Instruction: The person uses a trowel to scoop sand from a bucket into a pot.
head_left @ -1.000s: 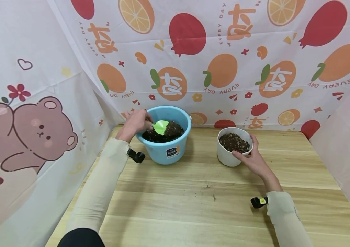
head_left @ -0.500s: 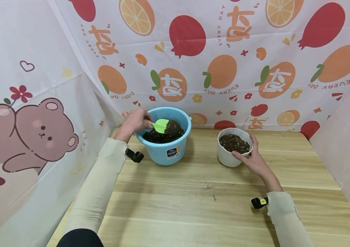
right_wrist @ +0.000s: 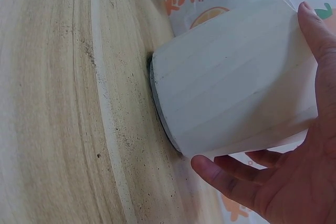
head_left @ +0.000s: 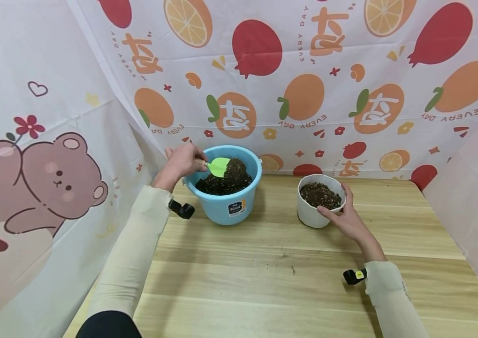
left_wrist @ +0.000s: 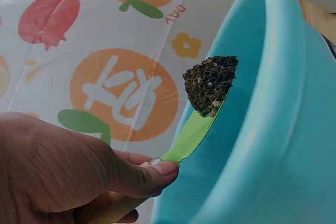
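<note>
Head view: the table (head_left: pixel 264 281) fills the lower half of the frame, its front and middle planks bare wood with a few dark specks near centre. Printed cloth closes it in at the back, along the left edge and at the far right, so the free room lies toward the bottom of the frame.

The bucket (head_left: pixel 226 206) stands at the upper left of the table, close to the back cloth and the left corner. It holds dark soil (head_left: pixel 222 184) heaped below its rim. The pot (head_left: pixel 310 213) stands to the right of centre, well apart from the bucket, with bare wood between them. It is filled with soil nearly to its rim.

The left hand (head_left: pixel 181 162) is at the bucket's left rim, fingers curled round the wooden handle of the trowel (head_left: pixel 218 166). The green blade sits over the bucket, level with its rim, and carries a heap of soil. Left wrist view confirms this: thumb pressed along the handle, blade (left_wrist: pixel 197 129) raised beside the bucket's inner wall, a clump on its tip.

The right hand (head_left: pixel 346 218) cups the pot's right side, thumb at the near rim. Right wrist view shows the fingers (right_wrist: pixel 236 184) curved round the pot's wall (right_wrist: pixel 231 98), pot standing on the wood.
</note>
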